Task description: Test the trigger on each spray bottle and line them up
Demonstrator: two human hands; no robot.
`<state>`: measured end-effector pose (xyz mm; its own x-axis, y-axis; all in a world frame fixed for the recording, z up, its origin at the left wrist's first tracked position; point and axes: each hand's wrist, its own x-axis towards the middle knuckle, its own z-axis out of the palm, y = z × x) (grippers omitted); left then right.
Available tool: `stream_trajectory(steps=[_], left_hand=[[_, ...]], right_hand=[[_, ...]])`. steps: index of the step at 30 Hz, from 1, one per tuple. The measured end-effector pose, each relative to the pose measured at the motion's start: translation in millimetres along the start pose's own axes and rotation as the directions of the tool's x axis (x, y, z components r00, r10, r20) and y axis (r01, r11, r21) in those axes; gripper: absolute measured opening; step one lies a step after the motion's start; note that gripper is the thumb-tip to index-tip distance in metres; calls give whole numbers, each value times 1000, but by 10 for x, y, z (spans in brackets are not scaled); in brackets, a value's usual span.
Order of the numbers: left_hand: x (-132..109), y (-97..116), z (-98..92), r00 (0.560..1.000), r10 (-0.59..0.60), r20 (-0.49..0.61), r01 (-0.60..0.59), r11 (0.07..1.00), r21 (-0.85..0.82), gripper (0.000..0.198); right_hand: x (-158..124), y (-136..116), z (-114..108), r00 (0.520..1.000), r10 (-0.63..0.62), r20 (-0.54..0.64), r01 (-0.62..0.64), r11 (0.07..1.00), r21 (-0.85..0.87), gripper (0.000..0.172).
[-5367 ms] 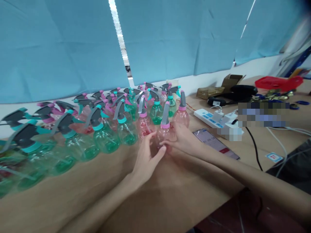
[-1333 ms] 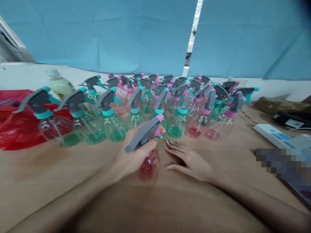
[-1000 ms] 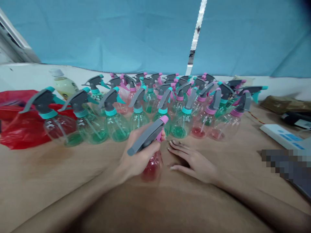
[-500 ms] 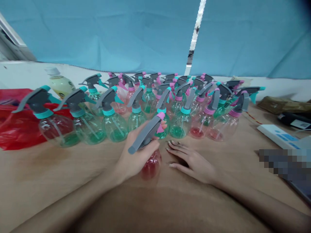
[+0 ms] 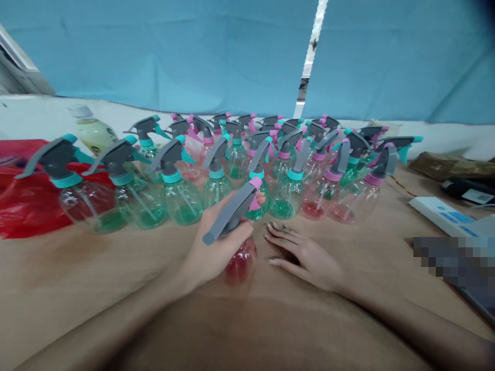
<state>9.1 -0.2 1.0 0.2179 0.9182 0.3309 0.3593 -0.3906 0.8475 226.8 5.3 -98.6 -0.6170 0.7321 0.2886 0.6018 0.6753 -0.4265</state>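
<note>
My left hand (image 5: 211,252) is wrapped round the neck of a pink spray bottle (image 5: 240,257) with a grey trigger head and pink nozzle, standing on the wooden table (image 5: 96,278) in front of me. My right hand (image 5: 305,255) lies flat on the table just right of that bottle, fingers stretched out, holding nothing. Behind both hands stands a crowd of several spray bottles (image 5: 216,170), green and pink, with grey triggers and teal or pink collars.
A red plastic bag (image 5: 23,201) lies at the far left behind the bottles, with a pale drink bottle (image 5: 93,134) beside it. A white power strip (image 5: 441,214) and dark items sit at the right. A blue curtain (image 5: 193,51) hangs behind the table.
Since 5.4 s ago the view swung left and my left hand took the pink bottle by its neck while my right hand came to lie flat. Over the last second almost nothing moved.
</note>
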Motion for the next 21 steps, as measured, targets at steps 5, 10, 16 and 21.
stream_trajectory(steps=[5,10,16,21], left_hand=[[-4,-7,3,1000,-14,11,14,1000,-7,40],[-3,-20,7,1000,-22,3,22,999,-29,40],[0,-7,10,1000,-7,-5,7,1000,-26,38],[5,-7,7,1000,-1,-5,1,1000,-13,39]], right_hand=[[-5,15,7,1000,-2,11,3,1000,-11,54],[-3,19,7,1000,0,26,1,1000,-30,55],[2,7,-2,1000,-1,30,3,999,-40,55],[3,-2,-9,999,9,38,-7,998,-55,55]])
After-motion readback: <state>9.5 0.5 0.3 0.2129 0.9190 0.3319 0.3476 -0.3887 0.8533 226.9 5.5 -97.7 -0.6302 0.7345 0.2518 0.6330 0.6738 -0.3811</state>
